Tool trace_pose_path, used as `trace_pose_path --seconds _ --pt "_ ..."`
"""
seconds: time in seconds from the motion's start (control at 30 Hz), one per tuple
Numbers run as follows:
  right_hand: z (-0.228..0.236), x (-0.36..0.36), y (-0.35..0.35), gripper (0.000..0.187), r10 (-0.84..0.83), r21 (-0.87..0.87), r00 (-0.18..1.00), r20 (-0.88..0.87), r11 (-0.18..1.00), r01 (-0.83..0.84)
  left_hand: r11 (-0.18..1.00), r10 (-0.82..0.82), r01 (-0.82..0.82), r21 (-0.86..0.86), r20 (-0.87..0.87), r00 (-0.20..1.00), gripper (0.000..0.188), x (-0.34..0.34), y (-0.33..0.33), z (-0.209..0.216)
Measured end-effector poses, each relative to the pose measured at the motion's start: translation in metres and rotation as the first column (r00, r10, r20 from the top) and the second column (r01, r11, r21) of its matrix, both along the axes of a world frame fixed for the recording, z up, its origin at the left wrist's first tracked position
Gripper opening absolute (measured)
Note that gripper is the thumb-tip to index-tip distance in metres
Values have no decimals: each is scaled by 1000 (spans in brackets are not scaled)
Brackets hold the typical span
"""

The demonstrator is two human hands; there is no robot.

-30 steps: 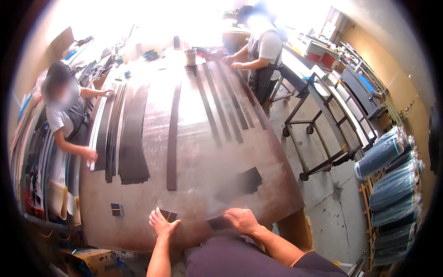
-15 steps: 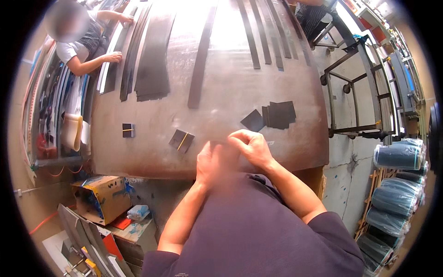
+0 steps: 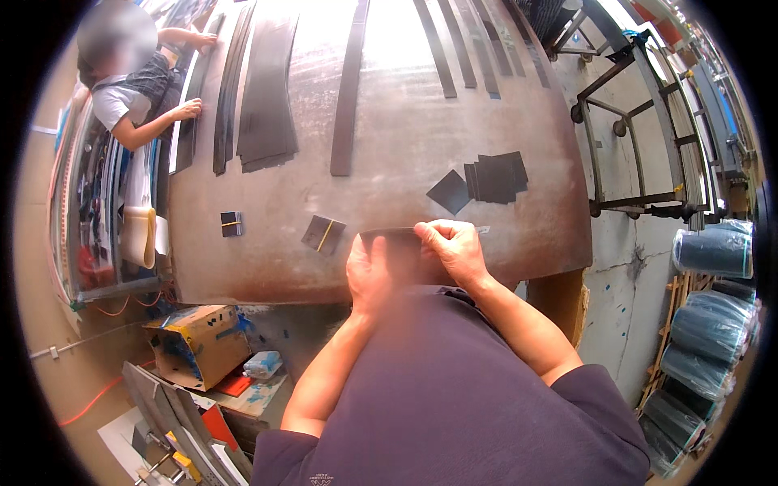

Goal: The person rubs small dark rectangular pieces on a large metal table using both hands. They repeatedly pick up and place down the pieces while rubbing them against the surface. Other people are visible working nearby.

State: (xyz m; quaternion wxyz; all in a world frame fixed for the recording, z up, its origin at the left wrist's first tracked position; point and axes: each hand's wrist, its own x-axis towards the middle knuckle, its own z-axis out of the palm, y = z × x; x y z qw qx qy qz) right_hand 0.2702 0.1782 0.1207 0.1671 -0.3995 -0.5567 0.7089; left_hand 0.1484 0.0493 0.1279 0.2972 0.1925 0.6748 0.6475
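- Dark flat rectangular piece [image 3: 402, 246]: I've got it over the brown table [image 3: 243, 271], near edge
- left hand [image 3: 369, 275] gripping one side
- right hand [image 3: 455, 253] pinching its corner

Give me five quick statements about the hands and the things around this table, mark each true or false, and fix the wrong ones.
1. The left hand and right hand hold one dark piece between them. True.
2. The banded bundle nearest the left hand has a red band. False: the banded bundle has a yellow band.
3. Fanned dark squares lie on the table beyond the right hand. True.
4. The cardboard box sits on the table. False: the cardboard box is off it, past the near edge.
5. Plastic-wrapped rolls are at the far right. True.
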Motion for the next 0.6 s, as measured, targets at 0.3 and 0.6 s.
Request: trace_pose_path --seconds 0.3,0.6 --pt "-13 4 -4 16 4 100 1000 -1 995 -4 999 -46 45 11 45 998 31 1 -4 -1" --pt "-14 -1 -4 21 3 176 1000 26 984 -8 996 -60 66 -65 91 994 44 1 -11 -7"
